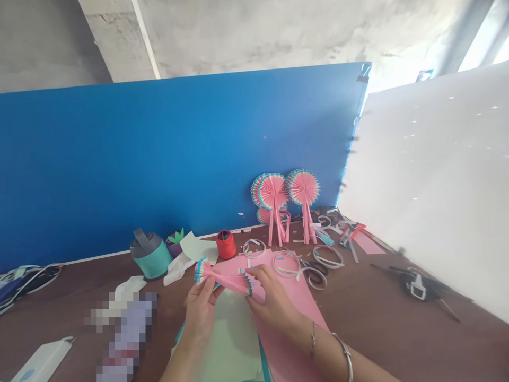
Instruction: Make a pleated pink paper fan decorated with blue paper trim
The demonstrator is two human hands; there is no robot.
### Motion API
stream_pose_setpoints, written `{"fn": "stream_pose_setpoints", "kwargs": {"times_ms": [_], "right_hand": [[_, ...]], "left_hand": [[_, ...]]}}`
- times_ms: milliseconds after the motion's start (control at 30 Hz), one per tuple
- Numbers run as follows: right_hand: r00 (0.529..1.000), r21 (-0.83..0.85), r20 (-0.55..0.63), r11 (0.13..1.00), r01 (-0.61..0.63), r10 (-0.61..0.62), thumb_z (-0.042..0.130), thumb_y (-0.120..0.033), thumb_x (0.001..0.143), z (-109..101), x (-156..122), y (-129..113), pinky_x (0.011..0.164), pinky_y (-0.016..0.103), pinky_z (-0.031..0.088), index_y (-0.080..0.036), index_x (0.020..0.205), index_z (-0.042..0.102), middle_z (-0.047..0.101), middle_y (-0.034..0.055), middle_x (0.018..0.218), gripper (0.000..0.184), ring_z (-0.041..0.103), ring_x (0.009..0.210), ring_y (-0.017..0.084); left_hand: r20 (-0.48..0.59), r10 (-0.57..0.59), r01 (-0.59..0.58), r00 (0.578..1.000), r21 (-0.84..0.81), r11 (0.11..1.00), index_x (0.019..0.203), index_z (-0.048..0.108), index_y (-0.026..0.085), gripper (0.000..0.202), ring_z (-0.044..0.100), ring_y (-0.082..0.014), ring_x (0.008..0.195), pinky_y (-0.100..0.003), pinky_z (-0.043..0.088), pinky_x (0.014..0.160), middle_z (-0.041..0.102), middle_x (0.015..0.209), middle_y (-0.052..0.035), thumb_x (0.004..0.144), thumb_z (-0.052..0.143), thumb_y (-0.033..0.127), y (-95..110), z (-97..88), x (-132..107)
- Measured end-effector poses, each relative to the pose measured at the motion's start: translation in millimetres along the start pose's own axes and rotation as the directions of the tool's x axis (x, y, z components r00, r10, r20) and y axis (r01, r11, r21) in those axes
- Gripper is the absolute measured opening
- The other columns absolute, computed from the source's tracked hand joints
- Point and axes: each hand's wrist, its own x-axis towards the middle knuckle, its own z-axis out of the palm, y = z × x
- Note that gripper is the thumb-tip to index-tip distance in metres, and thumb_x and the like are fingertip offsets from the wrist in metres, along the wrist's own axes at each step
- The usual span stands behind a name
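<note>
A pleated pink paper strip with blue-edged ends (224, 278) is stretched between both hands above the table. My left hand (201, 307) pinches its left fanned end, and my right hand (272, 300) pinches the right end. Under the hands lie a pale green sheet (233, 339) and a pink sheet (294, 297). Finished pink paper fans on stems (284, 196) lean against the blue board (159, 159) at the back.
A teal tape dispenser (150, 255), a red spool (226, 244), white paper scraps (194, 248), tape rings (287, 262) and scissors (314, 270) lie behind the sheets. A white board (437, 175) walls the right side. A black tool (417, 284) sits right; a white box (42, 361) front left.
</note>
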Motion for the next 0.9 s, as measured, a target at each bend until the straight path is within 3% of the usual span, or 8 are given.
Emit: {"fn": "stream_pose_setpoints", "kwargs": {"times_ms": [200, 367, 600, 700, 900], "right_hand": [[0.987, 0.140, 0.146, 0.986, -0.086, 0.065, 0.055, -0.008, 0.065, -1.7, 0.2, -1.3, 0.102, 0.042, 0.038, -0.022, 0.128, 0.043, 0.048, 0.0105, 0.127, 0.066, 0.044, 0.120, 0.025], [0.973, 0.191, 0.206, 0.971, -0.143, 0.102, 0.056, -0.009, 0.065, -4.2, 0.1, -5.1, 0.095, 0.039, 0.042, -0.021, 0.130, 0.043, 0.051, 0.0092, 0.114, 0.067, 0.049, 0.110, 0.022], [0.976, 0.222, 0.176, 0.961, -0.163, 0.125, 0.054, -0.005, 0.062, -7.3, 4.9, -10.0, 0.081, 0.031, 0.044, -0.018, 0.093, 0.058, 0.055, 0.0040, 0.093, 0.034, 0.053, 0.092, 0.018], [0.965, 0.211, 0.159, 0.947, -0.240, 0.209, 0.054, -0.006, 0.062, -7.8, 7.3, -11.1, 0.078, 0.031, 0.042, -0.018, 0.084, 0.058, 0.059, 0.0028, 0.088, 0.025, 0.055, 0.085, 0.017], [0.896, 0.213, 0.154, 0.872, -0.441, 0.416, 0.055, -0.009, 0.063, -7.3, 11.0, -15.4, 0.073, 0.029, 0.041, -0.017, 0.073, 0.062, 0.063, 0.0025, 0.078, 0.015, 0.054, 0.076, 0.016]], "left_hand": [[0.095, -0.077, 0.081, 0.992, -0.040, 0.996, 0.071, 0.073, 0.017, 0.026, 0.066, -0.0144, 0.077, -0.026, 0.057, 0.070, 0.073, 0.081, -0.0009, 0.054, 0.086, 0.031, 1.6, -7.1, 5.4], [0.116, -0.115, 0.122, 0.987, -0.055, 0.991, 0.072, 0.072, 0.017, 0.025, 0.065, -0.0137, 0.073, -0.026, 0.057, 0.065, 0.071, 0.077, -0.0003, 0.056, 0.085, 0.031, 1.3, -13.1, 7.7], [0.132, -0.118, 0.130, 0.984, -0.083, 0.988, 0.069, 0.071, 0.016, 0.024, 0.067, -0.0152, 0.074, -0.025, 0.057, 0.067, 0.071, 0.076, -0.0006, 0.055, 0.086, 0.030, 2.1, -11.6, 6.5], [0.140, -0.120, 0.130, 0.983, -0.069, 0.989, 0.069, 0.072, 0.016, 0.025, 0.068, -0.0181, 0.076, -0.028, 0.058, 0.070, 0.072, 0.076, -0.0010, 0.054, 0.086, 0.030, 2.6, -10.8, 6.3], [0.151, -0.111, 0.125, 0.982, -0.088, 0.988, 0.074, 0.073, 0.017, 0.023, 0.068, -0.0197, 0.082, -0.031, 0.057, 0.076, 0.074, 0.083, -0.0033, 0.058, 0.084, 0.030, -3.8, -12.1, 7.7]]}}
